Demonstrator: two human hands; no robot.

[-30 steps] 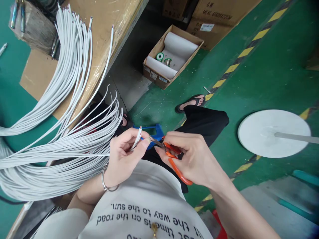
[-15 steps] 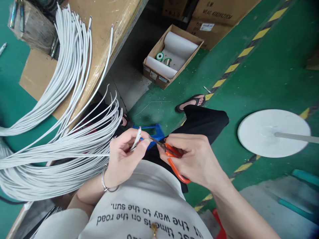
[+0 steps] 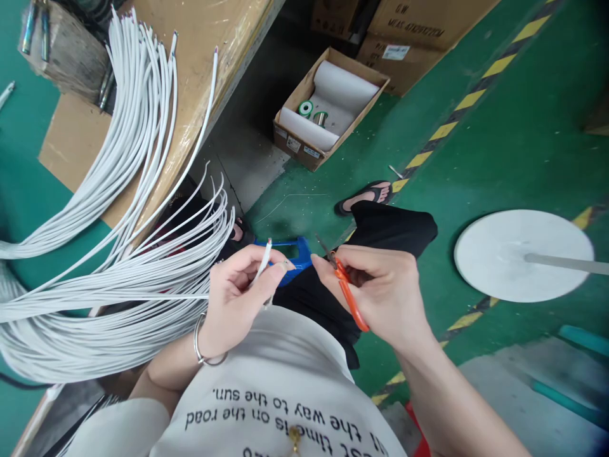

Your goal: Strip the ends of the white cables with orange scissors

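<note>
My left hand (image 3: 240,289) pinches the end of one white cable (image 3: 262,261) between thumb and fingers, its tip pointing up. That cable comes from a large bundle of white cables (image 3: 109,298) fanning out to the left. My right hand (image 3: 380,289) is closed around orange-handled scissors (image 3: 346,293), whose blades point up and left, a short gap away from the cable tip. Both hands hover over my lap, above a blue plastic object (image 3: 289,251).
A second bunch of white cables (image 3: 128,133) lies on the wooden bench top (image 3: 200,38). An open cardboard box (image 3: 328,105) with paper rolls sits on the green floor. A white round disc (image 3: 523,254) lies at right. More boxes (image 3: 419,25) stand behind.
The scissors have pulled back to the right, away from the cable tip, and tilted more upright. My left hand still holds the cable in the same place.
</note>
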